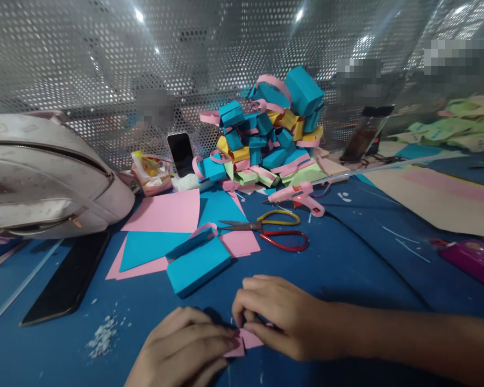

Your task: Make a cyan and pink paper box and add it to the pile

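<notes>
At the front edge of the view, a small folded piece of pink paper [252,338] lies between my two hands. My left hand [189,346] holds its left end, with the fingers together and the tips on the paper. Curled fingers of my right hand [284,317] pinch the paper at its upper right; part of it is hidden under the hand. Just beyond stands a blue paper box [199,266] with a pink strip handle. Behind it, scissors [262,227] with one yellow and one red handle lie partly spread over pink and blue sheets [157,250].
A pink glue gun [298,198] with a black cord lies beyond the scissors. Colourful paper boxes [262,140] are heaped against the perforated metal wall. On the left are a white backpack [52,177], a dark phone [70,279] and white scraps [104,336]. A magenta device [474,260] lies right.
</notes>
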`<state>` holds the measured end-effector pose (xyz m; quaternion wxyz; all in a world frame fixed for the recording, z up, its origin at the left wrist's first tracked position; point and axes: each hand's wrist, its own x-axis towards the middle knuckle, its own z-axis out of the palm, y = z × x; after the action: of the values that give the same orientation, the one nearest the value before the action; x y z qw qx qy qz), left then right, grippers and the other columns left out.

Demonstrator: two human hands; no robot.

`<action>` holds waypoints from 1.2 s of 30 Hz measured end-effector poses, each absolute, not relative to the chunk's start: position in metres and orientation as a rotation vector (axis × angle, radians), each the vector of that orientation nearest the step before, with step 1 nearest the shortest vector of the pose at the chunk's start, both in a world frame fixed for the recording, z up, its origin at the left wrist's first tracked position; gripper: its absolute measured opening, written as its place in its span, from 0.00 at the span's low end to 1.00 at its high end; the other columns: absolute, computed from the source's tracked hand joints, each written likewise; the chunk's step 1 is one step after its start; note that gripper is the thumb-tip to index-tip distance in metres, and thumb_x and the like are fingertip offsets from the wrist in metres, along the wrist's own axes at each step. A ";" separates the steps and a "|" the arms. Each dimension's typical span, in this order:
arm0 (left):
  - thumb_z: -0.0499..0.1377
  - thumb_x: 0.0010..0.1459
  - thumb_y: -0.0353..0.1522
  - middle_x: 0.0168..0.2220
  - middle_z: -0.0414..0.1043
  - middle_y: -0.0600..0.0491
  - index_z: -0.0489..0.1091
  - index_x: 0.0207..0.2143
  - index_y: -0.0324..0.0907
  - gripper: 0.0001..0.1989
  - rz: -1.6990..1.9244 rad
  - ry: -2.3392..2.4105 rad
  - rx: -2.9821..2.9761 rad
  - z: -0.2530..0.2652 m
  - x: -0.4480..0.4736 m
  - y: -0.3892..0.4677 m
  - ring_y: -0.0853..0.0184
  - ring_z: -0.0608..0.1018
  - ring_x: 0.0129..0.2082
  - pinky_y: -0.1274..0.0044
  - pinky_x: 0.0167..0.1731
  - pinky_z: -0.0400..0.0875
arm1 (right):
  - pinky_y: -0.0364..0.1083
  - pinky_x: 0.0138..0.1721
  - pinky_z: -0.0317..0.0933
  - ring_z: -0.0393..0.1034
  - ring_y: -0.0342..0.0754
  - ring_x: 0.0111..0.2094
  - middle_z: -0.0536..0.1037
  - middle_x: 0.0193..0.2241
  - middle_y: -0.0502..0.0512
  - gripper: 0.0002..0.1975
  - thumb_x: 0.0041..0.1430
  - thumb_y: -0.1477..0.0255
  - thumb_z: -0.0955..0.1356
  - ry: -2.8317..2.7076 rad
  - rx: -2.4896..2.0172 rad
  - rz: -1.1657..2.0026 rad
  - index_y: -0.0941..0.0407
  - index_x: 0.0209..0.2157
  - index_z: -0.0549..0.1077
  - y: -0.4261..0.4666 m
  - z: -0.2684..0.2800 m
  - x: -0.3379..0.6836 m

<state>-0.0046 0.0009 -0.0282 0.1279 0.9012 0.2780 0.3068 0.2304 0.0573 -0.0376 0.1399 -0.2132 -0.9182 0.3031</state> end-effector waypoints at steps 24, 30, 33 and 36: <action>0.51 0.67 0.27 0.40 0.77 0.46 0.73 0.42 0.36 0.10 0.844 0.838 2.719 -0.040 0.002 -0.008 0.65 0.75 0.35 0.74 0.32 0.74 | 0.40 0.27 0.53 0.59 0.41 0.25 0.65 0.25 0.45 0.03 0.65 0.76 0.61 -2.344 -0.768 1.208 0.56 0.38 0.66 0.053 -0.039 0.229; 0.53 0.66 0.25 0.40 0.77 0.45 0.73 0.41 0.35 0.09 0.792 0.854 2.745 -0.036 0.003 -0.010 0.63 0.74 0.35 0.73 0.31 0.74 | 0.40 0.28 0.54 0.60 0.41 0.26 0.67 0.26 0.46 0.02 0.64 0.76 0.62 -2.344 -0.772 1.226 0.55 0.37 0.66 0.053 -0.041 0.228; 0.53 0.65 0.26 0.39 0.77 0.46 0.73 0.43 0.35 0.09 0.810 0.852 2.739 -0.038 0.002 -0.009 0.63 0.74 0.34 0.73 0.31 0.73 | 0.41 0.32 0.56 0.63 0.42 0.31 0.71 0.31 0.48 0.03 0.62 0.77 0.64 -2.485 -0.731 1.045 0.55 0.37 0.67 0.052 -0.041 0.227; 0.54 0.65 0.25 0.40 0.77 0.47 0.72 0.42 0.35 0.08 0.809 0.847 2.738 -0.041 0.002 -0.009 0.64 0.73 0.34 0.74 0.31 0.73 | 0.42 0.36 0.56 0.65 0.44 0.35 0.72 0.34 0.49 0.03 0.63 0.77 0.63 -2.553 -0.693 0.912 0.55 0.37 0.67 0.052 -0.042 0.226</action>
<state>0.0022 -0.0088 -0.0406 0.0816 0.9164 0.2835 0.2706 0.2261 0.0517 -0.0421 0.1708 -0.2441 -0.8989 0.3213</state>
